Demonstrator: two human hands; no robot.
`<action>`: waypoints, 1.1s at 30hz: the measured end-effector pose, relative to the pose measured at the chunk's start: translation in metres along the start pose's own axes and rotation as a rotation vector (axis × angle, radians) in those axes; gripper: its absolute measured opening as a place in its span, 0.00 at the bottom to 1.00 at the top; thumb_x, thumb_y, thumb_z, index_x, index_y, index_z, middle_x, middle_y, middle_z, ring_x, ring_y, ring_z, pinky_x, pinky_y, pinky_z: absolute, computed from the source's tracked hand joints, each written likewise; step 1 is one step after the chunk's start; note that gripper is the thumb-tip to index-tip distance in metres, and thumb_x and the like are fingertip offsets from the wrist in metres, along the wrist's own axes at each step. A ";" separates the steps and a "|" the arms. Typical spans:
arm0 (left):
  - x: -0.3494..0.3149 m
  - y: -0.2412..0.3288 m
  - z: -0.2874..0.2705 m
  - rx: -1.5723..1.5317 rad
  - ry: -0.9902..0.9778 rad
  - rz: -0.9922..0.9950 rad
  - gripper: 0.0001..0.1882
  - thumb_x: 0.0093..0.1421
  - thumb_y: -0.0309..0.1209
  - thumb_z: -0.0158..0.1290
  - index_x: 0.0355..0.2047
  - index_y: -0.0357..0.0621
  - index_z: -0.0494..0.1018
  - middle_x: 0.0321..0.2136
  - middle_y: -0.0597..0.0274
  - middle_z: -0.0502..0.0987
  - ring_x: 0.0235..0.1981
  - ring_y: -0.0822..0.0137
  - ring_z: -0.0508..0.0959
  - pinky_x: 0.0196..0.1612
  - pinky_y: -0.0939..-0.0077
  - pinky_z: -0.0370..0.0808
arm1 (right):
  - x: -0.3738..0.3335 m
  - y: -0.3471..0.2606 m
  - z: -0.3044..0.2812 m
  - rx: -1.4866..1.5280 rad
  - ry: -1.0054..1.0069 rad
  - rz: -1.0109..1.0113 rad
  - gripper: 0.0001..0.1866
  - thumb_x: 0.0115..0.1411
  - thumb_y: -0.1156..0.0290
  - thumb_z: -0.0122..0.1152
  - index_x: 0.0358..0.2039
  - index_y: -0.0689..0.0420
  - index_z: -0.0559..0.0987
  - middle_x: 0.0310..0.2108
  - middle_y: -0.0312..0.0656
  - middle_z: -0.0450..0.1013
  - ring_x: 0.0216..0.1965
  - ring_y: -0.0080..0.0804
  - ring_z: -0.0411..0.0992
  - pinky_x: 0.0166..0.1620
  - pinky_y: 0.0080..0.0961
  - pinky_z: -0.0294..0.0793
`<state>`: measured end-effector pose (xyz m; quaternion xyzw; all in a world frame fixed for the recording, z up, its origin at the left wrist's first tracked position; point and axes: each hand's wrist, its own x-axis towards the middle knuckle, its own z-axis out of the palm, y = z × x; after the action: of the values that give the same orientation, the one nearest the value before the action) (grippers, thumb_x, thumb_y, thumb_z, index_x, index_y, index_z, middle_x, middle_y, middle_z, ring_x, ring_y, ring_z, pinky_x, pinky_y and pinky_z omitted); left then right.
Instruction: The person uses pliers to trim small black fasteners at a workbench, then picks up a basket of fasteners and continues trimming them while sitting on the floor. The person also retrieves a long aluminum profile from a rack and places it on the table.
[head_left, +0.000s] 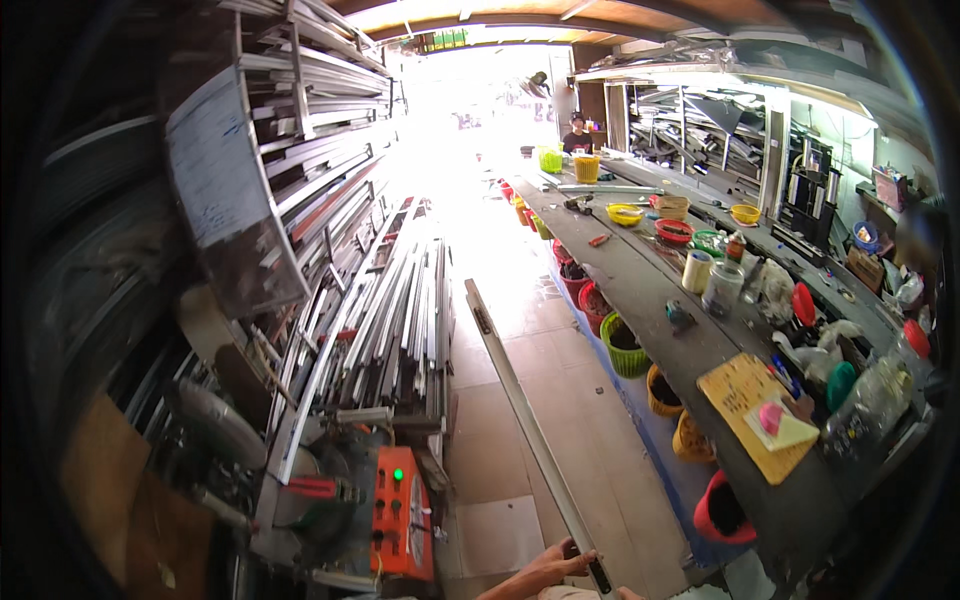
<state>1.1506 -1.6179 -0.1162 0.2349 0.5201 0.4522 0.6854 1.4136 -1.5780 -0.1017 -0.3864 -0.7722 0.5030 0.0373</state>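
A long, narrow metal profile (pixel 538 444) slants out ahead of me above the tiled floor, its far end up and to the left. Near its close end a dark slot shows, and another dark fitting or cutout sits near the far tip. My left hand (pixel 562 566) is closed round the profile near the close end, fingers at its side and underneath. Only a sliver of my right hand (pixel 629 594) shows at the lower edge, right beside the profile; its fingers are cut off from view.
On the right runs a long workbench (pixel 690 345) with tubs, jars and a yellow board (pixel 757 418). Several coloured buckets (pixel 625 352) stand along its side. At left are stacked metal bars (pixel 400 330) and a machine with an orange control box (pixel 402 512). A person (pixel 577 135) is far off.
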 end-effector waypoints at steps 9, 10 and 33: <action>0.114 0.183 -0.116 -0.452 -0.212 0.354 0.23 0.71 0.34 0.59 0.63 0.37 0.70 0.59 0.45 0.78 0.63 0.54 0.77 0.67 0.52 0.75 | 0.212 -0.147 -0.110 0.677 -0.255 0.096 0.17 0.56 0.71 0.66 0.47 0.57 0.79 0.29 0.33 0.73 0.31 0.25 0.71 0.33 0.27 0.71; 0.130 0.197 -0.133 -0.450 -0.180 0.351 0.22 0.71 0.33 0.60 0.61 0.36 0.72 0.58 0.45 0.79 0.61 0.55 0.78 0.65 0.53 0.76 | 0.237 -0.152 -0.114 0.812 -0.287 0.107 0.18 0.56 0.70 0.66 0.48 0.56 0.80 0.29 0.33 0.73 0.31 0.25 0.71 0.33 0.26 0.71; 0.473 0.647 -0.595 -0.434 0.226 0.301 0.21 0.68 0.37 0.63 0.54 0.36 0.76 0.48 0.53 0.85 0.50 0.60 0.85 0.57 0.63 0.82 | 0.858 -0.330 -0.178 0.125 -0.067 0.077 0.23 0.60 0.65 0.73 0.53 0.63 0.80 0.38 0.43 0.81 0.41 0.29 0.76 0.44 0.34 0.77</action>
<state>0.3809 -0.9865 -0.0482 0.1053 0.4438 0.6728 0.5825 0.7091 -0.9654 -0.0320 -0.3955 -0.7246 0.5641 0.0163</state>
